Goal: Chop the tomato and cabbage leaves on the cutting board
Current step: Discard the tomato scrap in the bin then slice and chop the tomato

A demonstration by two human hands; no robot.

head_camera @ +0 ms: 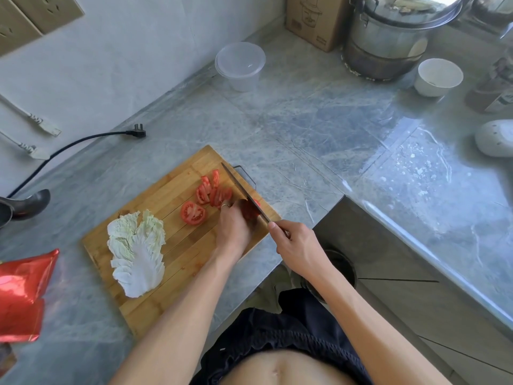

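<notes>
Tomato partly cut. A fan of tomato slices [212, 190] is laid out at the far end of the bamboo cutting board [155, 195], with one round cut half [193, 213] lying face up just beside them, toward the board's middle. A remaining tomato piece [249, 211] is held under the left hand [234, 226], near the board's right edge; its size cannot be judged because the fingers cover most of it.

Left hand: fingers curled down over that piece, pinning it to the board. A ring [225, 205] is seen on one finger.

Right hand [297, 245]: closed round the handle of a kitchen knife [244, 191], index finger laid forward toward the blade. The blade is set along the left knuckles, tip pointing away from the person. The handle itself is almost wholly hidden in the fist.

Cabbage leaves [137, 251]: whole, stacked flat on the near left part of the board, well apart from both hands. No cuts are visible in them.

Judgement: roughly the first half of the tomato work is done; the held piece, the round half and all of the cabbage are left.

Hard to make out: whether the blade edge is already in the tomato or only resting against it; the exact number of slices; how many leaves are in the stack. The board's metal handle [245, 173] is partly masked by the blade.
</notes>
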